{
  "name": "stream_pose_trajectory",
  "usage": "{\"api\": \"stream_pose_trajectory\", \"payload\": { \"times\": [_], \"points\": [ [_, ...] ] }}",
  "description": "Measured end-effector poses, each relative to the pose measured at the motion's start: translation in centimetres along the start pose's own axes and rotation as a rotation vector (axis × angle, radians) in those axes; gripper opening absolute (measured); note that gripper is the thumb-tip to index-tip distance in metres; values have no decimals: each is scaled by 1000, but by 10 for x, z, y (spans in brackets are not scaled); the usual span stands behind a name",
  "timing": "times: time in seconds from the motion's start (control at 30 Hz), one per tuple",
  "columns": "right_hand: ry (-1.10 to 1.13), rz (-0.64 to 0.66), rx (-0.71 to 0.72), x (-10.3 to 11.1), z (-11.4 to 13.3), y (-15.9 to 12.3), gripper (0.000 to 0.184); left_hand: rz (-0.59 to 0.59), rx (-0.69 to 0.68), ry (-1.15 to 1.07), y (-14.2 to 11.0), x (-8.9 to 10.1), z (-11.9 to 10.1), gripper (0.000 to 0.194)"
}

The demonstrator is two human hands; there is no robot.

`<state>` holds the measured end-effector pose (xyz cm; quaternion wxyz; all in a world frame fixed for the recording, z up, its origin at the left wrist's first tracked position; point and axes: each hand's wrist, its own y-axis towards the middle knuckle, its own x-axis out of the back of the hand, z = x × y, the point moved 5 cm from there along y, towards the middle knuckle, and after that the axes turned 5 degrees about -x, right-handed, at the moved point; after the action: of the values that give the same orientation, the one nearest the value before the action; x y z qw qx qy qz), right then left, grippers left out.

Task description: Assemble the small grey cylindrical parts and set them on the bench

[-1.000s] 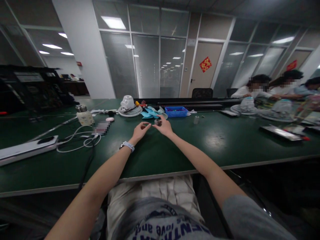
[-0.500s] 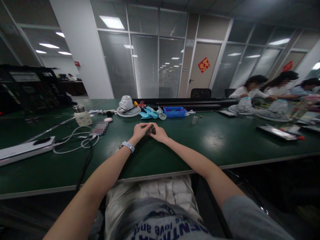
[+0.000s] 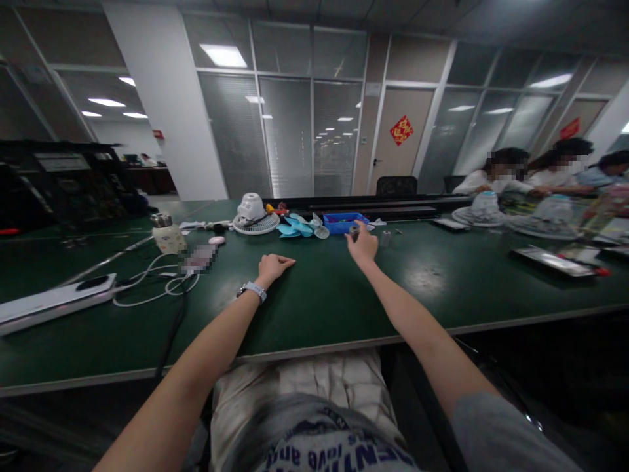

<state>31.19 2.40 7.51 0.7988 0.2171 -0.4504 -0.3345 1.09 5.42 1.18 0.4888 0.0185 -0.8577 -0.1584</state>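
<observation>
My right hand (image 3: 363, 245) is reached forward, its fingers closed round a small dark metal cylinder (image 3: 354, 231) just in front of the blue tray (image 3: 339, 229). What kind of part it is I cannot make out. To the right of that hand a small grey cylinder (image 3: 386, 238) stands on the table. My left hand (image 3: 274, 267) rests lower on the green tabletop, its fingers drawn together to a point; anything between the fingertips is too small to see. Beyond it lie light-blue fan blades (image 3: 296, 226).
A white fan motor housing (image 3: 251, 208) sits on a round grille (image 3: 255, 225). At left are a bottle (image 3: 168, 236), white cables (image 3: 128, 303) and a long white device (image 3: 54, 305). Screens (image 3: 555, 260) lie at right, where other people (image 3: 496, 177) sit with similar fan parts.
My hands have parted. The right one has moved forward and right with the small metal cylinder, toward the blue tray, while the left has stayed nearly in place.
</observation>
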Motion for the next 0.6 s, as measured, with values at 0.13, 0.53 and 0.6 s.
{"api": "stream_pose_trajectory", "payload": {
  "times": [0.13,0.53,0.6],
  "points": [
    [-199,-113,-246,28,-77,20,44,28,30,34,0,-1,0,40],
    [-297,-224,-520,33,-123,20,48,-56,-1,-49,-5,6,-6,49],
    [-272,-246,-317,31,-92,22,52,-131,49,-107,-7,12,-6,46]
  ]
}}
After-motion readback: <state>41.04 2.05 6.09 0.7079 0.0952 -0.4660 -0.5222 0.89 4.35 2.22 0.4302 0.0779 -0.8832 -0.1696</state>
